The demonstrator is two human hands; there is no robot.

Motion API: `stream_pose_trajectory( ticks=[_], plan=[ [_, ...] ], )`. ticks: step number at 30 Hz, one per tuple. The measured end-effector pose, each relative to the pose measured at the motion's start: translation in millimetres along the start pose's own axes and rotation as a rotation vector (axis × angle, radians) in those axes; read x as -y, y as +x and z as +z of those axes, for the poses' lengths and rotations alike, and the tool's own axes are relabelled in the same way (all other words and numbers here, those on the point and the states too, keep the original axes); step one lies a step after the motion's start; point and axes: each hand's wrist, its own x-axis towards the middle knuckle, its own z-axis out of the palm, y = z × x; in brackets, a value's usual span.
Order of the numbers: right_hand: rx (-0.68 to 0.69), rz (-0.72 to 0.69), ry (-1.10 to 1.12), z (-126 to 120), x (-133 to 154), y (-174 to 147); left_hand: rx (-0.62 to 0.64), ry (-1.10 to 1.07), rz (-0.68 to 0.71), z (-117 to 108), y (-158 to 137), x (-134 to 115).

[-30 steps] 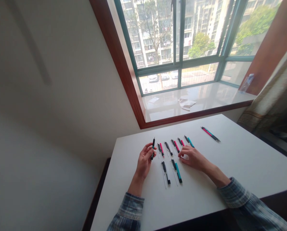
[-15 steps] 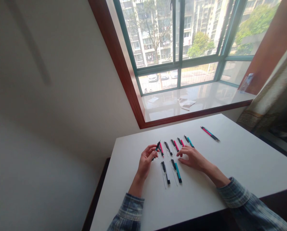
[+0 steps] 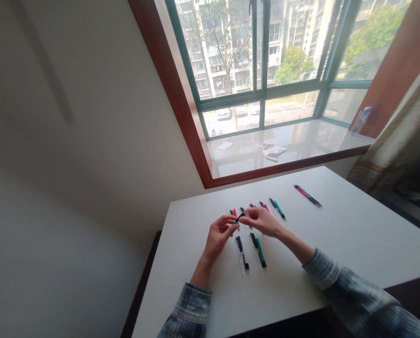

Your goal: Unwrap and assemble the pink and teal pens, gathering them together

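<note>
The left hand (image 3: pixel 217 238) grips a black-and-teal pen (image 3: pixel 236 221) above the white table (image 3: pixel 291 281), while the right hand (image 3: pixel 262 221) pinches its right end. A teal pen barrel (image 3: pixel 260 251) lies nearer; two pens (image 3: pixel 307 195) rest side by side at far right.

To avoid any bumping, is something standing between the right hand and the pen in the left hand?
Nothing visible does: the right hand has its fingertips at the dark end of the pen, which the left hand holds.
</note>
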Motion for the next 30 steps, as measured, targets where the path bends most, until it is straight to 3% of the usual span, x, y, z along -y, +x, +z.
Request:
stream_pose_trajectory(
  ticks=[8,30],
  plan=[
    [-0.134,-0.009,0.06,14,-16,4,0.044,0.071,-0.007,-1,3,7],
    [-0.104,0.041,0.023,13,-32,3,0.052,0.415,0.046,2,-3,4]
  ],
)
